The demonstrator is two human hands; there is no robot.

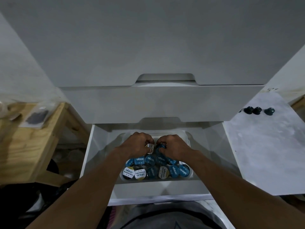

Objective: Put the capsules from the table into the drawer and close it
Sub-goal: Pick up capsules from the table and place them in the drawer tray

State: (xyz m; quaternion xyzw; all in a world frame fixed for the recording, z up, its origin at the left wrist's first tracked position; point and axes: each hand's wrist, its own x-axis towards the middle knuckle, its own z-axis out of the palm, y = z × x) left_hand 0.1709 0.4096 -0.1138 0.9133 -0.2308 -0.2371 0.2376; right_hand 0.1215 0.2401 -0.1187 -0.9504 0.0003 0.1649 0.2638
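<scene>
The white drawer [92,156] stands pulled out below me, with a clear plastic tray [189,142] inside it. Several blue and white-lidded capsules [155,167] lie in the tray's near half. My left hand [137,144] reaches into the tray, fingers curled round a white-lidded capsule [150,147]. Beside it, my right hand [173,146] grips dark blue capsules [160,147]. Both hands hover over the tray's far half, nearly touching. Three dark capsules [257,110] stand on the grey table [264,146] to the right, with part of another at the cabinet's edge.
Two closed white drawer fronts [156,103] rise above the open drawer. A wooden stool or table [28,142] with plastic packets [35,117] stands on the left. Dark clutter lies on the floor at lower left.
</scene>
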